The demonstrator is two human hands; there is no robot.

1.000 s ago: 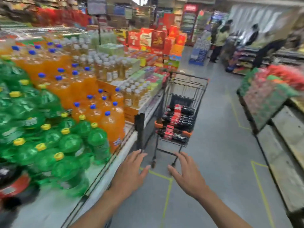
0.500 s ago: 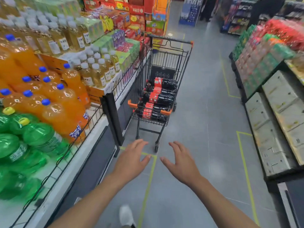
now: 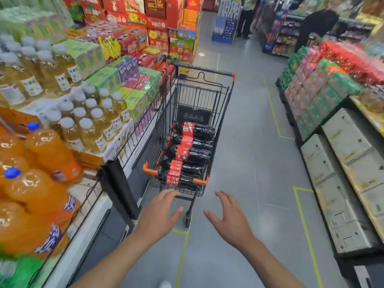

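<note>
Head view: a black wire cart (image 3: 225,113) stands in the aisle on the grey floor (image 3: 249,163), just beside the left-hand shelf rail (image 3: 133,142). Its bar with orange end caps is at the far end and its orange corner bumpers (image 3: 200,181) are at the near end. Dark cola bottles (image 3: 195,151) lie stacked on their sides in the cart. Their labels are red, and the print is too blurred to read. Orange bottles (image 3: 47,150) with blue caps on the left shelf carry blue-and-white lettering, which is unreadable. Pale yellow bottles (image 3: 93,132) with white caps bear white labels, also unreadable. Red boxes (image 3: 154,11) behind them show yellow and white characters that cannot be made out. The left hand (image 3: 160,217) is extended palm down with its fingers straight and slightly apart, holding nothing. Its fingertips overlap the cart's near lower edge, but contact cannot be confirmed. The right hand (image 3: 228,219) is extended with its fingers spread and lightly bent, holding nothing. Its fingertips lie just right of the cart's near right corner, apart from it. The cart is directly ahead of both hands, with one caster (image 3: 188,218) between the two thumbs.
</note>
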